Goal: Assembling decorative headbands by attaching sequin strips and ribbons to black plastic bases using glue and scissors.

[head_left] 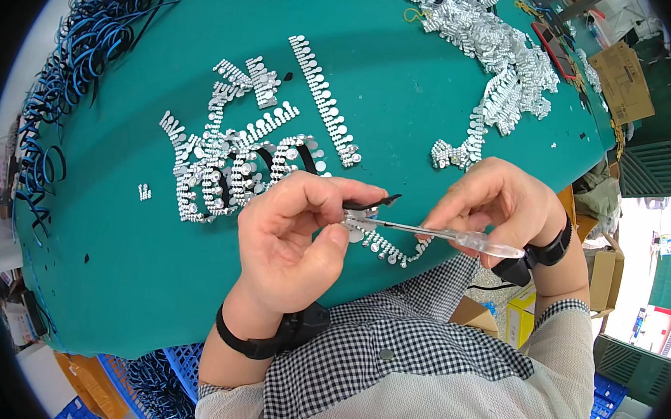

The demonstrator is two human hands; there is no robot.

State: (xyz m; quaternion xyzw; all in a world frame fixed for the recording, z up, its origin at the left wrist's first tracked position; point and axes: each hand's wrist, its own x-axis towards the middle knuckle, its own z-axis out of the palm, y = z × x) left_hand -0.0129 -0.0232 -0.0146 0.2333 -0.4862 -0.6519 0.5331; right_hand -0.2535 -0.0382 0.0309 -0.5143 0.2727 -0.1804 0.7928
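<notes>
- The strip of small silver metal parts [391, 251] hung between our two hands, just above the near edge of the green table [405, 98], its tail curving down toward our checked shirt [388, 345].
- Our left hand [291, 234] pinched one end of that strip between thumb and fingers, together with a short black band [371, 203] that stuck out to the right.
- Our right hand [499, 201] had its fingers pressed together around a clear-handled screwdriver [446, 234], whose thin shaft pointed left and met the strip at our left fingertips.
- Both wrists wore black straps.
- More silver strips lay in a loose cluster [230, 163] on the table just beyond our left hand, with black bands mixed in.
- A larger heap of silver strips [502, 58] sat well apart at the far right.
- Blue and black cables [73, 66] were piled along the table's left edge.
</notes>
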